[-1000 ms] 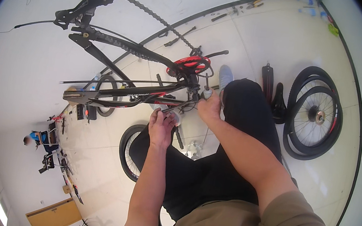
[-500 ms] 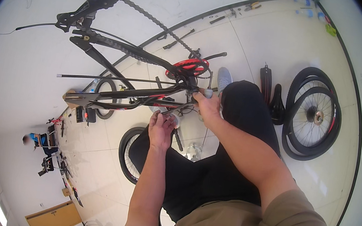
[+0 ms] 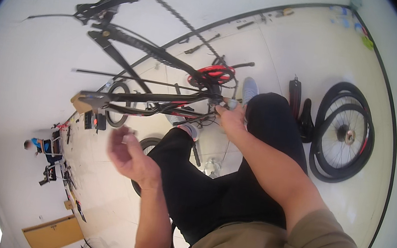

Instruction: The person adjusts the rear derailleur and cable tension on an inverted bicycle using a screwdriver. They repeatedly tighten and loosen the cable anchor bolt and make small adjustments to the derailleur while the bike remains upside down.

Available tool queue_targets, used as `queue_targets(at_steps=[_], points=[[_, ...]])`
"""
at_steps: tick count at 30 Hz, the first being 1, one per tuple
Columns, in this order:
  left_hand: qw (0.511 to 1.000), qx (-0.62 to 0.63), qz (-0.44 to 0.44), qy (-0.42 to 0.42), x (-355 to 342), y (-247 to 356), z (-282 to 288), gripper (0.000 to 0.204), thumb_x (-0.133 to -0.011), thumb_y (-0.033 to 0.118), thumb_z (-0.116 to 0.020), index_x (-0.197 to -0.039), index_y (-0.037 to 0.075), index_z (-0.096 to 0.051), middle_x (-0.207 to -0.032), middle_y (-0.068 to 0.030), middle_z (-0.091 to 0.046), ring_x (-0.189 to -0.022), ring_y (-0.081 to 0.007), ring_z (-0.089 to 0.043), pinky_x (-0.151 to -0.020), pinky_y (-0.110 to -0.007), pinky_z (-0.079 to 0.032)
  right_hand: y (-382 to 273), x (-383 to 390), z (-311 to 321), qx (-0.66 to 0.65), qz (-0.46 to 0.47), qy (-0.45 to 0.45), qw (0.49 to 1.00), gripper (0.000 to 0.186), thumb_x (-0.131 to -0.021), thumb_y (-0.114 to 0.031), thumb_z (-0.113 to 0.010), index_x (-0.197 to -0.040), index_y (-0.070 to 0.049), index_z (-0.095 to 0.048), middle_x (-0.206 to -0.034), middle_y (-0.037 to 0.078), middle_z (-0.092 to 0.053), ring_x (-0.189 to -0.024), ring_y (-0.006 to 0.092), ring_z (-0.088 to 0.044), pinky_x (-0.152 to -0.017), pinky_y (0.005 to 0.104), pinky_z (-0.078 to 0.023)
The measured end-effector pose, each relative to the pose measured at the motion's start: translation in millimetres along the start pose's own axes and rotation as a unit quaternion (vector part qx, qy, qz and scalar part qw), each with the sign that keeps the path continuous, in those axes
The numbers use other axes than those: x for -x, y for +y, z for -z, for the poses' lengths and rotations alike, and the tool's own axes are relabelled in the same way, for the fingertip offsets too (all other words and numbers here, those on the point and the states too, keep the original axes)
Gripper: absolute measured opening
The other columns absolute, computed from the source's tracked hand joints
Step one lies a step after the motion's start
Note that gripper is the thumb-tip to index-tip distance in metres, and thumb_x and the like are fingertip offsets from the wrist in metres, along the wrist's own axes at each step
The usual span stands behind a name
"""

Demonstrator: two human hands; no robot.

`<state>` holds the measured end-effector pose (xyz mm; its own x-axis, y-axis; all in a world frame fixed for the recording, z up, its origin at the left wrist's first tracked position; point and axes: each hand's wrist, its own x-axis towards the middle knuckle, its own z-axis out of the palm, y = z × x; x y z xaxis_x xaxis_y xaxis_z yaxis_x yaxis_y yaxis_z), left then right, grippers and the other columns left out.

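Observation:
A black bicycle frame [image 3: 136, 96] with red marks hangs at an angle in front of me. A red chainring [image 3: 214, 74] sits at its middle, and a chain [image 3: 178, 18] runs from it up to the rear derailleur [image 3: 90, 11]. Just below the chainring, my right hand [image 3: 233, 120] is closed around part of the frame, beside a small grey rounded part [image 3: 232, 103]; its fingertips are partly hidden. My left hand [image 3: 134, 158] is raised away from the frame, below its left end. Motion smears its curled fingers, so whether something small is in them is unclear.
Wheels and tyres [image 3: 344, 133] lie at right, beside a black saddle [image 3: 306, 120] and a mudguard-like piece [image 3: 294, 97]. Tools [image 3: 245, 25] lie along the far wall. Another wheel [image 3: 117, 104] stands behind the frame. At far left a person [image 3: 43, 147] sits near scattered parts.
My left hand has left the lower edge of the frame and moved left and toward me. My right hand keeps its hold. The whole view has shifted slightly.

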<state>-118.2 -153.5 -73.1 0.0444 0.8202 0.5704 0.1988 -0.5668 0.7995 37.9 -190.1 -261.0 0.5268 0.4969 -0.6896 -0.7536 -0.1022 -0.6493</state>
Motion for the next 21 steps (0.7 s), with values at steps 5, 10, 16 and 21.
queue_targets(at_steps=[5, 10, 16, 21], points=[[0.991, 0.023, -0.109, -0.068, -80, 52, -26, 0.063, -0.088, 0.002, -0.066, -0.144, -0.001, -0.036, -0.135, -0.0165, -0.051, -0.116, -0.0213, -0.050, -0.098, -0.036, -0.042, -8, 0, 6, 0.009, 0.014, -0.028, 0.999, 0.038, -0.085, -0.007, -0.072, -0.121, -0.006, -0.058, -0.095, 0.007, -0.069, -0.069, 0.0149, -0.065, -0.049, 0.0300, -0.045], [0.966, -0.023, -0.003, -0.256, -124, 67, -31, 0.042, -0.096, 0.016, -0.064, -0.131, -0.004, -0.051, -0.102, -0.0136, -0.068, -0.091, -0.0173, -0.064, -0.086, -0.030, -0.050, -4, 0, 3, 0.022, -0.001, -0.038, 0.999, 0.038, -0.087, -0.008, -0.070, -0.123, -0.007, -0.057, -0.096, 0.006, -0.068, -0.069, 0.0140, -0.066, -0.048, 0.0283, -0.042], [0.934, 0.023, 0.044, -0.353, -139, 81, -35, 0.018, -0.093, 0.012, -0.069, -0.102, -0.004, -0.067, -0.087, -0.0107, -0.071, -0.080, -0.0164, -0.068, -0.077, -0.028, -0.054, -3, -5, 8, 0.014, 0.001, -0.051, 0.999, 0.041, -0.089, -0.009, -0.069, -0.127, -0.006, -0.055, -0.099, 0.007, -0.067, -0.075, 0.0154, -0.066, -0.051, 0.0287, -0.043], [0.893, -0.049, 0.006, -0.447, -155, 101, -34, 0.011, -0.084, 0.003, -0.076, -0.093, -0.001, -0.074, -0.078, -0.0053, -0.072, -0.072, -0.0087, -0.065, -0.066, -0.021, -0.051, -6, -2, 9, 0.020, -0.003, -0.048, 0.999, 0.042, -0.088, -0.009, -0.070, -0.127, -0.007, -0.055, -0.100, 0.006, -0.067, -0.075, 0.0153, -0.066, -0.052, 0.0294, -0.043]])
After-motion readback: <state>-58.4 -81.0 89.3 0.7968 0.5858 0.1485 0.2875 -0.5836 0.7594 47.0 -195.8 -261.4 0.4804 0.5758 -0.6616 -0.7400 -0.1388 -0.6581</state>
